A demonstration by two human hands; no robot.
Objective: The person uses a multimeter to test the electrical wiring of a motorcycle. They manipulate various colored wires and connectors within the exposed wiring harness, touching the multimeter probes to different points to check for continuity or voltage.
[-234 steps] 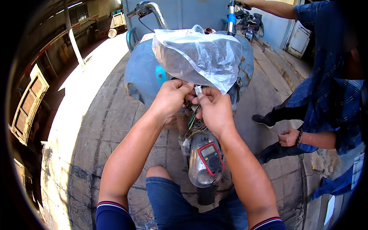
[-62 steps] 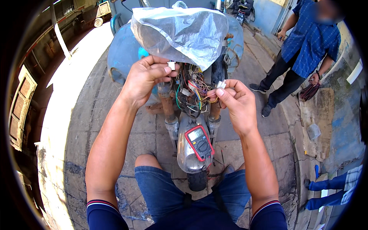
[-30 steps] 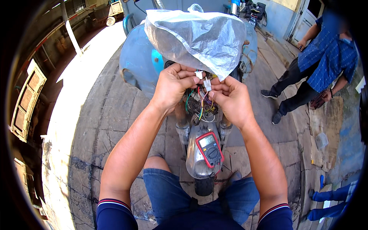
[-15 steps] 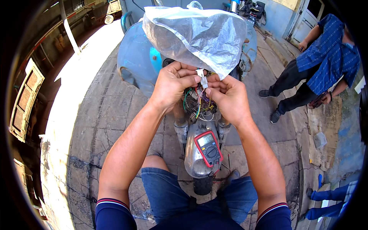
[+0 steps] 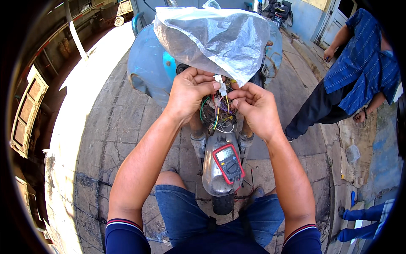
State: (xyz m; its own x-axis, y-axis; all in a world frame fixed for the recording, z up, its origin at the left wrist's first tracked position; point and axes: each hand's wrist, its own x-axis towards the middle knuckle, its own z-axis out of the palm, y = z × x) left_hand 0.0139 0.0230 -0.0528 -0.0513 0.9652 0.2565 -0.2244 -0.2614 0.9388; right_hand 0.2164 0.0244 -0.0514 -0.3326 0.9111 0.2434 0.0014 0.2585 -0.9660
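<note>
As far as I can see from here, connector (image 5: 220,84): white, just under the edge of the bag (image 5: 211,40); too small for me to tell whether its halves are fully joined.
Left hand (image 5: 190,94): grip pinched on the connector's upper part, some fingers hidden.
Right hand (image 5: 256,106): fingers bunched beside the connector's lower end; I cannot tell whether this grip is closed on the wires (image 5: 218,114).
Tangle: wires below the connector, their ends lost to me.
Bag: cloudy, masking whatever it covers.
Meter (image 5: 229,164): red, tilted on the fender (image 5: 211,175), leads hard to follow.
Co-worker (image 5: 359,72): at right, head cut off by the dark rim.
</note>
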